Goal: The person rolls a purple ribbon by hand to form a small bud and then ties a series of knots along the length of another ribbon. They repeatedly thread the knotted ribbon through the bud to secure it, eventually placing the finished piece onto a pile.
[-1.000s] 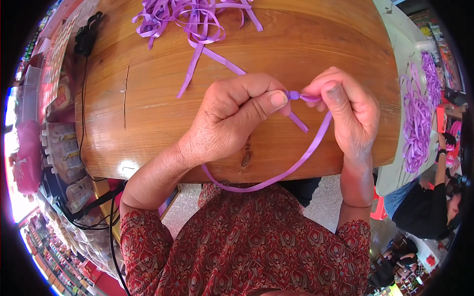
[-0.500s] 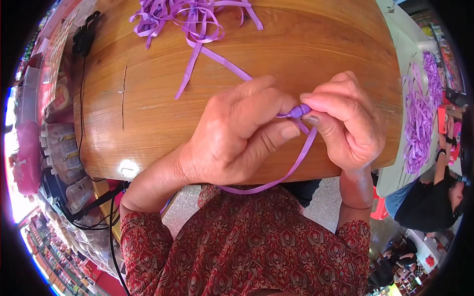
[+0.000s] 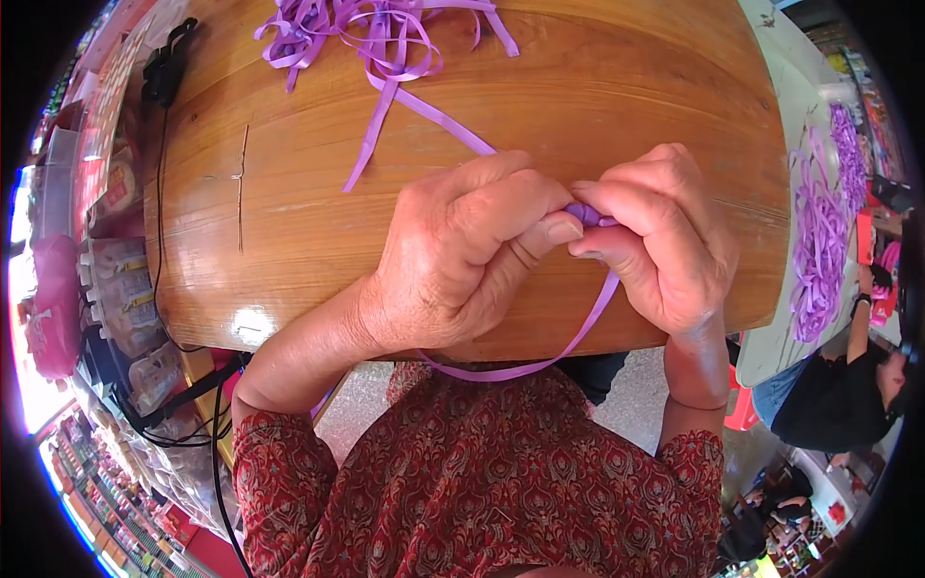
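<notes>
purple ribbon pinched between two hands

the left hand [image 3: 453, 260] and right hand [image 3: 660, 236] meet at the middle of the wooden table [image 3: 626, 106], fingertips clamped together on a folded bit of purple ribbon [image 3: 586, 212]. the strip loops down toward six o'clock below the table edge and also runs up toward eleven o'clock to a loose ribbon pile [image 3: 366, 29]. more ribbon [image 3: 819, 241] lies at three o'clock.
</notes>
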Available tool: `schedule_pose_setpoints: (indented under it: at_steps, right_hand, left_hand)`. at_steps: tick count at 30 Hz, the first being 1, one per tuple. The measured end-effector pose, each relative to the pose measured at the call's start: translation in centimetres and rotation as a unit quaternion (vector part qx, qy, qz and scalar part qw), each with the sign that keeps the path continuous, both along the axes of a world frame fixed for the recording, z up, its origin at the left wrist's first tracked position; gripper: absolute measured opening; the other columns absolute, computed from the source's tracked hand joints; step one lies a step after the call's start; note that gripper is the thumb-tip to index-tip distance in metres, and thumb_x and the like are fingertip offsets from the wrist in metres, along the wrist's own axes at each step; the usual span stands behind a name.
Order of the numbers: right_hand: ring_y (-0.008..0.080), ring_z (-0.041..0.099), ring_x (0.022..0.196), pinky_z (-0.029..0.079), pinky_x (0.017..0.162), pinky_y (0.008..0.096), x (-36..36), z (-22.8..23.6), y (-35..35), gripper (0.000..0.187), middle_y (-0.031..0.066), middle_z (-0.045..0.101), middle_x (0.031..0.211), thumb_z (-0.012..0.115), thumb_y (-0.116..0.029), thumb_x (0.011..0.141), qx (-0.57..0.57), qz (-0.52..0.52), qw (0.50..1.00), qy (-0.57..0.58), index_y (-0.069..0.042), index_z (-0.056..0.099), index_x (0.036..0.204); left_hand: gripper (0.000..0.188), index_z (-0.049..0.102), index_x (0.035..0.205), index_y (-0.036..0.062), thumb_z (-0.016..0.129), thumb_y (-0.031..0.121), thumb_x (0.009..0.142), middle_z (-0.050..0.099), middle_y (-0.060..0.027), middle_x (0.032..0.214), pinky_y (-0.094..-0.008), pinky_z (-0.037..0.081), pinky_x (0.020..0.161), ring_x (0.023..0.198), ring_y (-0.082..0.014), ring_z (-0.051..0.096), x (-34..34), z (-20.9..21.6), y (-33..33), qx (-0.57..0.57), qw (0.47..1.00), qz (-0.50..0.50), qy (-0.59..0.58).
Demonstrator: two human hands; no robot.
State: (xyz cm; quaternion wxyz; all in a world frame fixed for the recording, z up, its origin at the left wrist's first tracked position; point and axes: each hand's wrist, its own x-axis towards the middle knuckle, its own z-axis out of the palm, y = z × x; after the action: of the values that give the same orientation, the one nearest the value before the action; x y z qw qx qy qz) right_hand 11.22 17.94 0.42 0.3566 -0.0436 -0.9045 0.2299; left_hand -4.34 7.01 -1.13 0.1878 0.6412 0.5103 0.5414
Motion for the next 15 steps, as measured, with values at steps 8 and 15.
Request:
schedule_pose_setpoints:
  at_steps: [8,15]
  right_hand:
    - [0.0204,0.047,0.060,0.036,0.052,0.0311,0.4,0.3,-0.5,0.029,0.0073,0.054,0.071,0.072,-0.020,0.063,-0.008,0.042,0.999,-0.001,0.002,0.061,0.077]
    - [0.0199,0.041,0.055,0.031,0.050,0.0313,1.0,0.1,-0.1,0.025,0.0040,0.041,0.062,0.075,-0.018,0.058,-0.107,0.120,0.986,-0.043,-0.002,0.058,0.069]
  left_hand:
    - [0.005,0.060,0.084,0.0045,0.064,0.005,0.081,0.052,-0.0082,0.067,-0.0334,0.044,0.050,0.058,-0.0269,0.055,-0.9,1.5,-0.2,-0.052,0.992,-0.117,0.012]
    - [0.015,0.061,0.077,0.0067,0.070,0.006,0.066,0.053,-0.0042,0.068,-0.0330,0.042,0.045,0.054,-0.0234,0.055,-0.6,0.4,0.1,-0.006,0.988,-0.131,0.081]
